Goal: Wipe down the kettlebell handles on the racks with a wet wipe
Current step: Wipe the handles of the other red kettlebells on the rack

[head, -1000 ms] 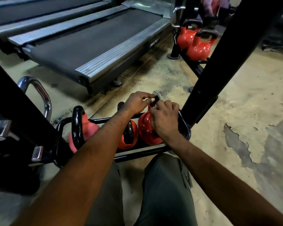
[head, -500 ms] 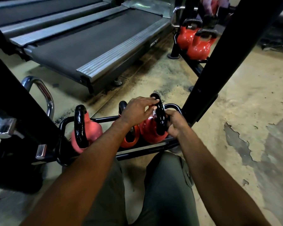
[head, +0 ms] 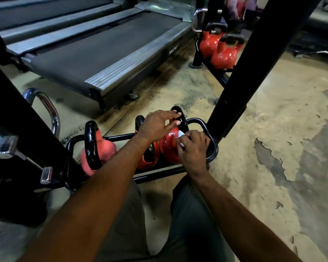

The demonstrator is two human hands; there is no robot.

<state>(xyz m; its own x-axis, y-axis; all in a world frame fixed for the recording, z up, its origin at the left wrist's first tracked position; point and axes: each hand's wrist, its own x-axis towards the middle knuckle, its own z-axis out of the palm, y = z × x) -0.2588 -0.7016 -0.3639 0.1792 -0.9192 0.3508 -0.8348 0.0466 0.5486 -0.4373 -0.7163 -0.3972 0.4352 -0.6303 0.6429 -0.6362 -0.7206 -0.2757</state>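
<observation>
Peeling concrete floor point(head: 273, 110), treadmill point(head: 102, 48) behind the rack point(head: 195, 121). Left hand point(head: 155, 127) rests straight-fingered on the right-end kettlebell handle point(head: 182, 118), right hand point(head: 194, 150) pinches a wet wipe point(head: 181, 134).

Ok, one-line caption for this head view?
Left hand touches a black kettlebell handle; right hand pinches a white wipe beside it.

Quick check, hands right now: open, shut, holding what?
Left hand: open, fingertips resting on the kettlebell handle.
Right hand: pinches the wet wipe.
</observation>
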